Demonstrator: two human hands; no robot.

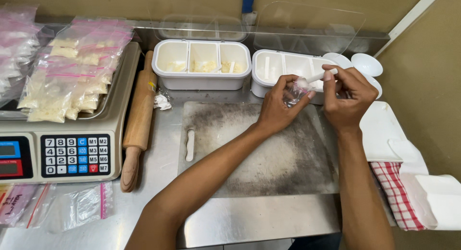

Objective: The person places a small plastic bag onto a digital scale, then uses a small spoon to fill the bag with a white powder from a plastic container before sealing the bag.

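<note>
Clear little bag [294,92] being pinched open in left hand [277,108] over the board [269,154] | right hand [346,98] gripping white scoop [319,77], filling it | filled bags [67,82] already piling on scale [72,154], tray [201,65] not empty

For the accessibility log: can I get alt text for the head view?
Left hand holds a small clear bag while the right hand brings a white scoop to it, above a floured board. Behind sit two white three-part containers; left, a scale piled with filled bags.

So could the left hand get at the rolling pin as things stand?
Probably not at once: the left hand is holding a small clear bag. The rolling pin lies unblocked beside the scale.
</note>
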